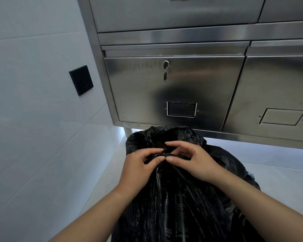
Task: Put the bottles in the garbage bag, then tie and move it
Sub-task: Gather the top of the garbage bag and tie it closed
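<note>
A black garbage bag (185, 203) stands on the pale floor right in front of me, its plastic gathered into a twisted neck at the top. My left hand (138, 168) pinches the gathered plastic from the left. From the right, my right hand (191, 161) grips the same bunched neck, fingertips almost meeting those of the left. Loose plastic puffs up behind both hands. Through the stretched film low in the bag I make out a faint bottle shape (179, 213); no bottle lies outside the bag.
A stainless steel cabinet (173, 89) on short legs stands just behind the bag, with a key in its door lock (165, 64). A white wall at left carries a black switch plate (81, 80). Pale floor (278, 177) stretches to the right.
</note>
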A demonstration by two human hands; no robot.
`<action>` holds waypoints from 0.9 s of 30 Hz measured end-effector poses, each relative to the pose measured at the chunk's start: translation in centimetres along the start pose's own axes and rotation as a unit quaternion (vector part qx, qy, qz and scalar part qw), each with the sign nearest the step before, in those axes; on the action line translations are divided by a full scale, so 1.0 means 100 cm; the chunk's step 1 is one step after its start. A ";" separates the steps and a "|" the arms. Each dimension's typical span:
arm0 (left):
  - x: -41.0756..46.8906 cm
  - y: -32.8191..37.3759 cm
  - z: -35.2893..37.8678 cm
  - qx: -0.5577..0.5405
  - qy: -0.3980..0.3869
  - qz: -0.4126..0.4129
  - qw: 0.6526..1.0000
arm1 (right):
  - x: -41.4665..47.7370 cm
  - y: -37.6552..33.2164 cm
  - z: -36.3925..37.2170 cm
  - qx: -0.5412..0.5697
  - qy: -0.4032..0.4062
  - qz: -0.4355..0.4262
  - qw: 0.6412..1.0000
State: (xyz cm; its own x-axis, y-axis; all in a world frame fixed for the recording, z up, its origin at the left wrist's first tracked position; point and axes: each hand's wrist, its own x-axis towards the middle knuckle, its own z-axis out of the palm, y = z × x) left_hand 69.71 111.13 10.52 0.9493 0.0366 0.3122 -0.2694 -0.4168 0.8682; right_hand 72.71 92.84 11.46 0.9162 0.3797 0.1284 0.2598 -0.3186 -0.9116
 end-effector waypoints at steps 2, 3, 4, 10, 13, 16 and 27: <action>0.000 -0.002 -0.003 0.008 -0.004 -0.006 1.000 | -0.002 0.000 -0.003 -0.080 -0.039 -0.006 0.996; 0.001 -0.002 -0.004 0.012 -0.005 -0.008 1.000 | -0.003 0.001 -0.003 -0.117 -0.052 -0.014 0.992; 0.001 -0.003 -0.006 0.017 -0.006 -0.008 1.000 | -0.002 0.001 -0.003 -0.143 -0.056 -0.024 0.988; 0.003 -0.005 -0.008 0.010 -0.042 -0.021 0.999 | 0.000 -0.001 -0.006 -0.182 0.008 -0.074 0.980; 0.004 -0.005 -0.011 0.003 -0.075 -0.018 0.997 | 0.001 -0.002 -0.003 -0.183 0.013 -0.098 0.978; 0.005 -0.006 -0.013 0.008 -0.083 -0.009 0.997 | 0.001 -0.003 0.000 -0.184 0.011 -0.105 0.977; 0.008 -0.002 -0.013 0.082 -0.075 0.067 0.992 | 0.005 -0.007 0.004 -0.105 -0.033 -0.035 0.993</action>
State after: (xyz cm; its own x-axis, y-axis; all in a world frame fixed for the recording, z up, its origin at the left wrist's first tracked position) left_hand 70.29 112.38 11.05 0.9237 -0.1583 0.3489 -0.3759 -0.5510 0.7450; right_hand 72.84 93.62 12.04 0.8733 0.4617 0.1553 0.3859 -0.4610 -0.7991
